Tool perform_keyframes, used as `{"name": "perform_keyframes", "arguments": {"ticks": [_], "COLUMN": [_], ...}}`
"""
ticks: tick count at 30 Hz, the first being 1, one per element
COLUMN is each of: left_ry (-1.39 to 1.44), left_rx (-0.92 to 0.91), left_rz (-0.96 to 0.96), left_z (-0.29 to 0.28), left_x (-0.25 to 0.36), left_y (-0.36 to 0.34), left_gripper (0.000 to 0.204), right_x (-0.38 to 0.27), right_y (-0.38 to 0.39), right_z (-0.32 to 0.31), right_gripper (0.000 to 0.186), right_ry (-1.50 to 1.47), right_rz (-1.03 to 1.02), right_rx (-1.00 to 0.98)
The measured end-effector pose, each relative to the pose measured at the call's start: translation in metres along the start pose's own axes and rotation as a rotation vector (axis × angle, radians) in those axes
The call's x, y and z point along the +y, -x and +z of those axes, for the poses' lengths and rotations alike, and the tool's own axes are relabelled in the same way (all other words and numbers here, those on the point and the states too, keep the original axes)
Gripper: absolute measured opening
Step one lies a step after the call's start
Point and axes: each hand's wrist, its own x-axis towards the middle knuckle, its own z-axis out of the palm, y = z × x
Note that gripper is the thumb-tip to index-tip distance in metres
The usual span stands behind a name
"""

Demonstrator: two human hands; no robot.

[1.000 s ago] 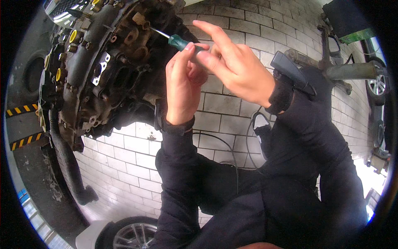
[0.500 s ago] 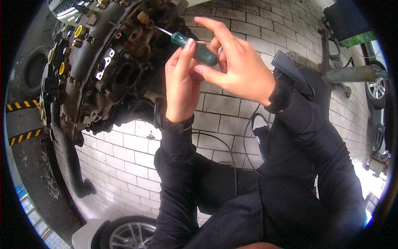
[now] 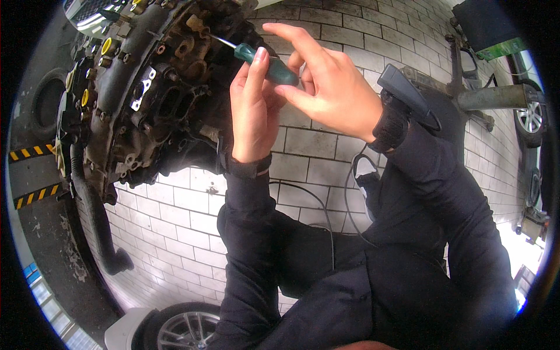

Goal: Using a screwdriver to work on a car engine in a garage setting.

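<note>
My left hand (image 3: 254, 108) is closed on the green handle of a screwdriver (image 3: 279, 73), its thumb lying over the handle. The metal shaft points up-left into a dark, grimy engine (image 3: 125, 105) with yellow-rimmed openings, the tip among its brackets and bosses; exact contact is unclear. My right hand (image 3: 329, 90) is open beside the handle's rear end, index finger stretched out above it and thumb at its underside.
Tiled floor (image 3: 315, 163) lies below, crossed by a cable (image 3: 324, 210). A dark post with hazard stripes (image 3: 32, 151) is at left, a car wheel (image 3: 186, 326) at bottom, a metal stand (image 3: 490, 99) and dark bin (image 3: 484, 29) at right.
My right thumb has come off the handle's middle to below its rear end, baring more of the handle. Both hands have moved slightly up and left in the picture.
</note>
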Motion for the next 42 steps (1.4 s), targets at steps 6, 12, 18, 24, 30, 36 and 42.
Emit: {"name": "perform_keyframes", "arguments": {"ticks": [6, 12, 18, 24, 30, 36, 42], "left_ry": [0.247, 0.05, 0.069, 0.006, 0.024, -0.012, -0.003], "left_rx": [-0.327, -0.015, 0.112, 0.118, 0.194, 0.188, 0.174], "left_rz": [-0.091, 0.04, -0.009, 0.09, 0.099, 0.127, 0.131], "left_z": [-0.01, 0.005, 0.016, -0.009, -0.012, -0.017, -0.019], "left_x": [0.01, -0.006, -0.04, -0.047, -0.045, -0.044, -0.049], "left_y": [-0.007, 0.003, 0.035, 0.043, 0.049, 0.049, 0.045], "left_gripper": [0.03, 0.025, 0.022, 0.022, 0.023, 0.023, 0.023], "right_x": [-0.003, -0.003, -0.006, -0.002, -0.006, -0.01, -0.008], "right_y": [0.001, 0.004, 0.027, 0.035, 0.03, 0.031, 0.03], "right_z": [-0.007, -0.007, -0.015, 0.005, 0.013, 0.016, 0.016], "right_gripper": [0.063, 0.071, 0.084, 0.086, 0.085, 0.085, 0.085], "right_ry": [-0.394, -0.033, 0.016, -0.015, -0.043, -0.044, -0.023], "right_rz": [0.329, 0.091, 0.114, 0.13, 0.089, 0.11, 0.103], "right_rx": [-0.119, -0.111, -0.288, -0.354, -0.348, -0.35, -0.339]}}
